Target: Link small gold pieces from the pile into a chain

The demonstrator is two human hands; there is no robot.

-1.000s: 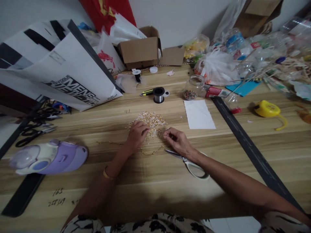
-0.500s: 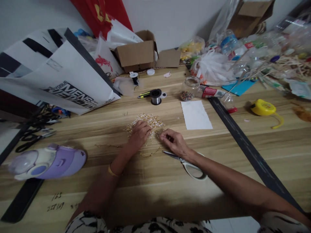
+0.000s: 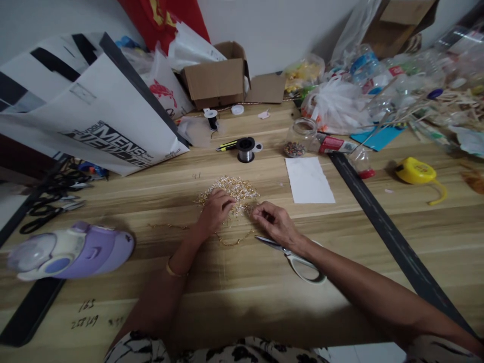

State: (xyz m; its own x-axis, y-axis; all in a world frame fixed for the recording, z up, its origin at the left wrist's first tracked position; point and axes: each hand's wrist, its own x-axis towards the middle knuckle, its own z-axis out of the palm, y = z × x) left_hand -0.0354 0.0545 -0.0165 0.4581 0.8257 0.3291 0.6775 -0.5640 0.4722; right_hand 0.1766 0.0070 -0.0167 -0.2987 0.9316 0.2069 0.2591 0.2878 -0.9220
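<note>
One heap of gold and clear beads [image 3: 242, 187] is lying just beyond the left hand [image 3: 215, 210] and leftward of the right hand [image 3: 275, 222]; I am finding single pieces too small to count. Two stretches of gold chain [image 3: 232, 244] are showing, one nearer than both grips, one left of the left. Both hands are holding their fingers curled; I cannot tell whether either is pinching anything. One pair of scissors [image 3: 286, 250] is lying nearer than the right grip; one wire spool [image 3: 245, 149] is standing beyond the heap.
</note>
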